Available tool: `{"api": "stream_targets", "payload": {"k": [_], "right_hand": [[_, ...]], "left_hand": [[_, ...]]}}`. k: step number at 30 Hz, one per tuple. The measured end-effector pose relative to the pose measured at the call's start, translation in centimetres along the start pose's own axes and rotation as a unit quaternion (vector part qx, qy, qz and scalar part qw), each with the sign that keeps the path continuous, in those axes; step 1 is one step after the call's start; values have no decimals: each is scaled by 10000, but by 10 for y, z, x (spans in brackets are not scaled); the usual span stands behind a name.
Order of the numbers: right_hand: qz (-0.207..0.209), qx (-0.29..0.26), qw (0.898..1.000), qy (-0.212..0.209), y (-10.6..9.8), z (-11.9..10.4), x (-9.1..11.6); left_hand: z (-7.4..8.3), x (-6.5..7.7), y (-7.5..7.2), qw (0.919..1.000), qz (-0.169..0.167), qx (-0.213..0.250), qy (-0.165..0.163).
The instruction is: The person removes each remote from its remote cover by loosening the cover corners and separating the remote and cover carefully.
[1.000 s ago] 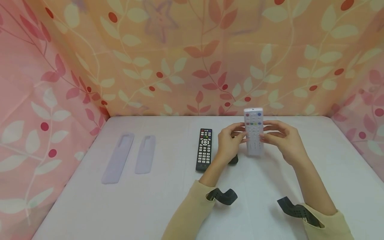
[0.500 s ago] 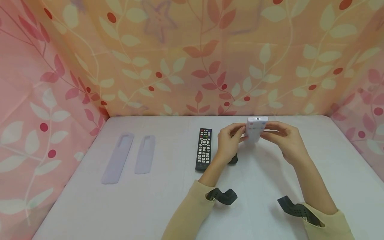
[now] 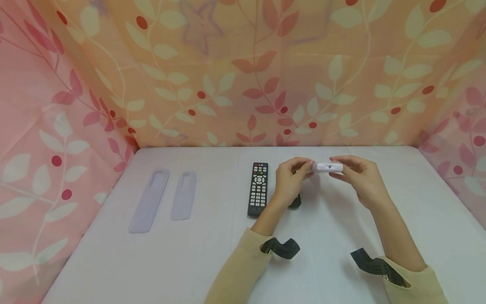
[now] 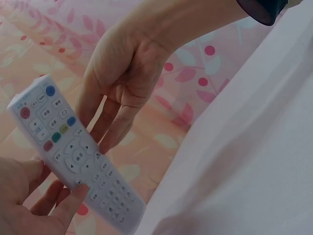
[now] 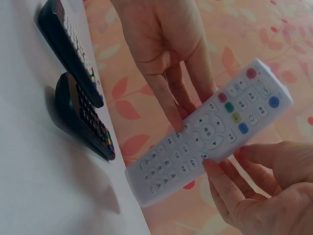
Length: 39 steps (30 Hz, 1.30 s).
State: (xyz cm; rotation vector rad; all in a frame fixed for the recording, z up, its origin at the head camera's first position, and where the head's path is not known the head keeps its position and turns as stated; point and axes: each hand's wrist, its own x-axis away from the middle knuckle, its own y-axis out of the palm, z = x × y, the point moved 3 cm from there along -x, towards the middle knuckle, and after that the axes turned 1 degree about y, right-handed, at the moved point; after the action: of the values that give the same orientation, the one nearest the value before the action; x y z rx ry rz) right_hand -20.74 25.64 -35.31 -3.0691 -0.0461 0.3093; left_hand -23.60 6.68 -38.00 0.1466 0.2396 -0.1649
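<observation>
A white remote control (image 3: pixel 328 167) is held between both hands over the far right part of the table, its narrow end facing up to the head camera. My left hand (image 3: pixel 290 179) pinches one long edge with thumb and fingers. On the opposite edge my right hand (image 3: pixel 358 179) grips it the same way. Both wrist views show the button face, with red, green, yellow and blue keys on the remote (image 4: pixel 80 156). Its lower end (image 5: pixel 142 188) overlaps the white tabletop's edge in the right wrist view.
A black remote (image 3: pixel 258 190) with white keys lies left of my left hand. Another black remote (image 3: pixel 295 202) is mostly hidden behind that hand. Two pale translucent remote covers, a longer one (image 3: pixel 149 202) and a shorter one (image 3: pixel 184 196), lie at left. Floral cloth (image 3: pixel 243 76) walls the table (image 3: pixel 212 261).
The white remote has tipped from showing its button face to the head camera to showing only its narrow end. Both hands have kept their hold and nearly their place.
</observation>
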Motion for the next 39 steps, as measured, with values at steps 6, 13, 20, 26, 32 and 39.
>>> {"api": "stream_targets", "payload": {"k": [6,13,20,26,32,39], "right_hand": [[54,302,9990,338,-1,-1,0],[-83,685,9964,498,-3,-2,1],[-208,1105,9931,345,-3,-1,0],[-216,1308,9903,409,-2,0,0],[-203,1550,9852,701,-1,1,0],[-421,1881,9749,1113,2,1,0]], "left_hand": [[1,0,-1,10000,-78,12,-61],[-1,-1,-4,9989,-346,-267,-193],[-2,-2,-5,9951,-514,-833,-157],[-2,0,-4,9943,-647,-769,-367],[-3,0,-4,9939,-680,-676,-542],[-5,0,-5,9933,-698,-617,-680]]}}
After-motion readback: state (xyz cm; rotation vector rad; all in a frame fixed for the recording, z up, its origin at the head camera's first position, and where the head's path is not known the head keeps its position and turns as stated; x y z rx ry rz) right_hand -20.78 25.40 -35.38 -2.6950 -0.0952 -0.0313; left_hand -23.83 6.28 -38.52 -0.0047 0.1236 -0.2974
